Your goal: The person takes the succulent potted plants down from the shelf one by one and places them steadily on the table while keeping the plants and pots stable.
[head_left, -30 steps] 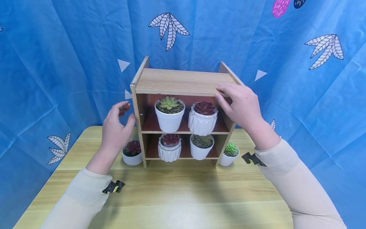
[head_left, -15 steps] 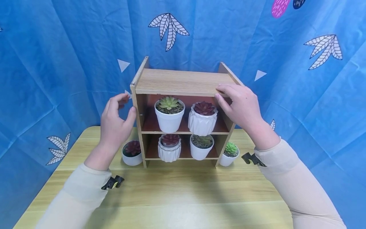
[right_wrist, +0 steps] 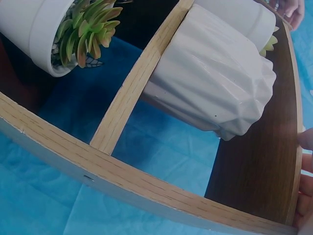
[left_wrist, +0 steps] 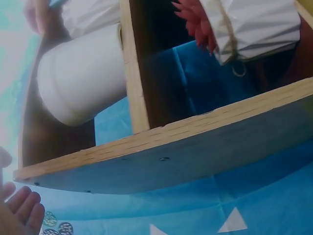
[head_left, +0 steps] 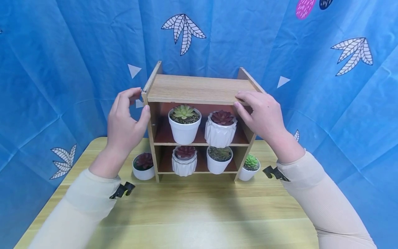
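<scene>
A small wooden shelf point(head_left: 200, 89) stands on the table, with succulents in white pots on two levels. My right hand point(head_left: 264, 112) grips its top board at the right front corner, fingers over the top and thumb at the front edge. My left hand point(head_left: 125, 122) is beside the upper left corner, fingers loosely curved, thumb tip at the side panel's edge and nothing held. On the upper level are a green succulent point(head_left: 184, 128) and a dark red succulent point(head_left: 220, 129). Below them sit another red succulent point(head_left: 185, 162) and a dull green one point(head_left: 219, 160).
On the table point(head_left: 199, 214), a dark red succulent point(head_left: 144, 167) stands left of the shelf and a bright green succulent point(head_left: 249, 167) right of it, partly hidden by the side panel. A blue patterned curtain point(head_left: 211, 38) hangs close behind and on both sides.
My left hand has risen along the shelf's left side, from about mid-height to the top corner. The right hand, the shelf and the pots have stayed in place.
</scene>
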Tool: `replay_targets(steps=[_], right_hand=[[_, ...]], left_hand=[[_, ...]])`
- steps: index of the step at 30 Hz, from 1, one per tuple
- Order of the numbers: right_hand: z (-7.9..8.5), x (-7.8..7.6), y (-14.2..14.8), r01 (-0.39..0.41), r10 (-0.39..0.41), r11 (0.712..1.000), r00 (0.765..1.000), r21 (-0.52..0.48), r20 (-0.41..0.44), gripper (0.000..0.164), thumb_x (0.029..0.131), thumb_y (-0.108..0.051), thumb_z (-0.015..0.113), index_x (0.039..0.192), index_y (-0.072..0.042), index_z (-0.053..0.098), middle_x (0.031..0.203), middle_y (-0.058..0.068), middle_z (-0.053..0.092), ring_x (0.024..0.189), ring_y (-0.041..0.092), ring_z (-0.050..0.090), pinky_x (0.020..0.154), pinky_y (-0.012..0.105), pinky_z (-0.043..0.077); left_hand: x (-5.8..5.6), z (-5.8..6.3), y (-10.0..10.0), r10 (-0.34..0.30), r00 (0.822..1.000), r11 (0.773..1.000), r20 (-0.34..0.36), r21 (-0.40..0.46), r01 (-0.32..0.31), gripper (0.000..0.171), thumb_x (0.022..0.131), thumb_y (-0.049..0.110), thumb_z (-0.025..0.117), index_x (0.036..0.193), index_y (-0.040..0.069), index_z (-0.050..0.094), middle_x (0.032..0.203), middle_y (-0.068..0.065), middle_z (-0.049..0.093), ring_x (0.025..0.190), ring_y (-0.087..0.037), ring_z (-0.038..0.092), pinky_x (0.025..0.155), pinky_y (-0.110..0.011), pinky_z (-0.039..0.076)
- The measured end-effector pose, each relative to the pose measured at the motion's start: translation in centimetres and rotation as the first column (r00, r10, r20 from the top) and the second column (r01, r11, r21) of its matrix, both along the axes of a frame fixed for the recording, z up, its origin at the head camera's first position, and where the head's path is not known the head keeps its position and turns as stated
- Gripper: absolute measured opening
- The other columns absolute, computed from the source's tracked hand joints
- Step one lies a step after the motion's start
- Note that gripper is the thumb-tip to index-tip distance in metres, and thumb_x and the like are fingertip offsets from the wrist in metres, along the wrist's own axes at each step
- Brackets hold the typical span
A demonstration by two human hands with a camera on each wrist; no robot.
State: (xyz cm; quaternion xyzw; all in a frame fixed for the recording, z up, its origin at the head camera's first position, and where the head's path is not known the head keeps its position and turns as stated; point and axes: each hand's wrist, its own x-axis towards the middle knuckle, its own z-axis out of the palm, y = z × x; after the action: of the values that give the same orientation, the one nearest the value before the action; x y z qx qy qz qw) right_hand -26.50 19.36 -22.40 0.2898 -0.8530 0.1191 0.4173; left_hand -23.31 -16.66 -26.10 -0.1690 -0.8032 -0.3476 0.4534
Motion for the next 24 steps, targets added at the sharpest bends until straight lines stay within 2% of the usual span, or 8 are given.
replay_targets(steps=[5,12,17,24], right_hand=[[0.0,0.0,0.0,-0.002,0.002,1.0,1.0,-0.001,-0.004,0.029,0.095,-0.028,0.068,0.116,-0.009,0.074,0.117,0.01,0.073,0.111,0.031,0.067,0.092,0.052,0.051],[-0.1,-0.1,0.0,-0.001,0.001,1.0,1.0,-0.001,-0.009,0.029,0.095,-0.029,0.068,0.116,-0.009,0.074,0.117,0.009,0.073,0.11,0.031,0.067,0.091,0.052,0.051],[-0.2,0.0,0.1,0.0,0.0,1.0,1.0,-0.002,-0.008,0.03,0.095,-0.029,0.068,0.117,-0.008,0.074,0.117,0.01,0.072,0.111,0.032,0.067,0.093,0.052,0.051],[-0.2,-0.2,0.0,0.001,-0.001,1.0,1.0,-0.002,-0.024,0.03,0.095,-0.029,0.067,0.117,-0.008,0.074,0.117,0.01,0.072,0.11,0.033,0.067,0.093,0.053,0.051]], left_hand=[[0.0,0.8,0.3,0.02,1.0,0.999,-0.023,-0.05,-0.021,0.047,0.095,0.021,0.061,0.138,0.003,0.053,0.134,-0.015,0.058,0.12,-0.03,0.057,0.1,-0.048,0.049],[-0.1,1.6,0.8,0.017,0.997,0.994,-0.073,-0.108,-0.025,0.047,0.094,0.021,0.061,0.136,0.001,0.055,0.136,-0.016,0.058,0.123,-0.031,0.056,0.099,-0.051,0.049],[-0.5,2.2,1.5,-0.015,0.992,0.99,-0.125,-0.144,-0.003,0.045,0.093,0.021,0.061,0.133,-0.001,0.058,0.135,-0.017,0.059,0.125,-0.031,0.055,0.1,-0.051,0.048],[-1.0,3.5,2.7,-0.056,0.989,0.977,-0.137,-0.21,0.026,0.042,0.094,0.021,0.062,0.13,0.001,0.061,0.134,-0.015,0.061,0.124,-0.032,0.054,0.105,-0.046,0.044]])
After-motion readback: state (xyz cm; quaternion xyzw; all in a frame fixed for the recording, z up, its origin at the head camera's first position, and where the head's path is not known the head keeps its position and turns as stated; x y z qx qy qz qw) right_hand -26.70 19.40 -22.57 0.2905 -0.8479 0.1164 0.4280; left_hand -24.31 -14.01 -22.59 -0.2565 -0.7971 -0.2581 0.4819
